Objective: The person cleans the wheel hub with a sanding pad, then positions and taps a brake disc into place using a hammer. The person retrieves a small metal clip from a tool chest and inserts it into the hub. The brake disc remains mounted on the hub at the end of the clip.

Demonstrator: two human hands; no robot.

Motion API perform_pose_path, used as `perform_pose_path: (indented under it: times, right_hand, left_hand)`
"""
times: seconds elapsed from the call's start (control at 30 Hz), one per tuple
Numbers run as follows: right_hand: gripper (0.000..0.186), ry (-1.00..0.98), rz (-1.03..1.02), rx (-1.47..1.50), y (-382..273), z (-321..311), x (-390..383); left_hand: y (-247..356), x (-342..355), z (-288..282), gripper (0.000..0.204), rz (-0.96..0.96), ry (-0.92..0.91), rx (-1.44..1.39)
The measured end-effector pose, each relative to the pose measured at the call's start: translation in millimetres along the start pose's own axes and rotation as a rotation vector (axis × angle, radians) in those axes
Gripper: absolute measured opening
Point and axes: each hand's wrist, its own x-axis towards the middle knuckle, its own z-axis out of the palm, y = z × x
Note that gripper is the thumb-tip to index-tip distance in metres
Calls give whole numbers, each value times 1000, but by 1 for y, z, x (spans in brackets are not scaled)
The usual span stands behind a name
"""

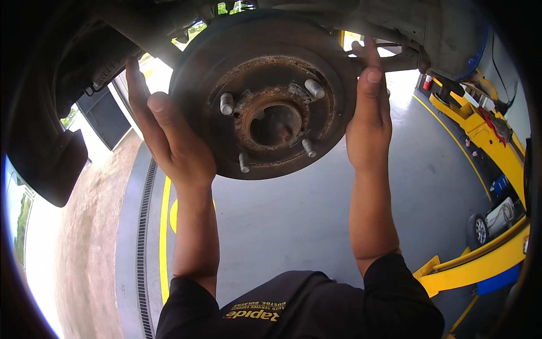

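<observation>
A dark, rusty brake disc hangs under the wheel arch, in front of me at the top. Several wheel studs stick out around its round centre hub. My left hand lies along the disc's left rim, fingers stretched upward and thumb apart. On the opposite rim is my right hand, its fingers also pointing up. The disc sits between my two palms. What the fingertips touch behind the rim is hidden.
Dark wheel-arch lining hangs at left, with suspension parts behind the disc. Yellow lift arms stand at right, near a wheel on the floor. A drain grate runs along the grey floor at left.
</observation>
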Motion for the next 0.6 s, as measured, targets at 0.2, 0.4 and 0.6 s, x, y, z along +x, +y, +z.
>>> perform_pose_path:
  times: [0.2,0.4,0.6]
  right_hand:
    - [77,-109,60,44,-21,11,18]
    - [84,-25,-47,-99,28,18,12]
    - [91,-59,124,11,23,1,21]
  left_hand:
    - [-31,-20,-29,56,-75,-150,57]
    - [77,-13,-34,78,68,198,76]
    - [-31,-5,-13,65,-19,-64,-14]
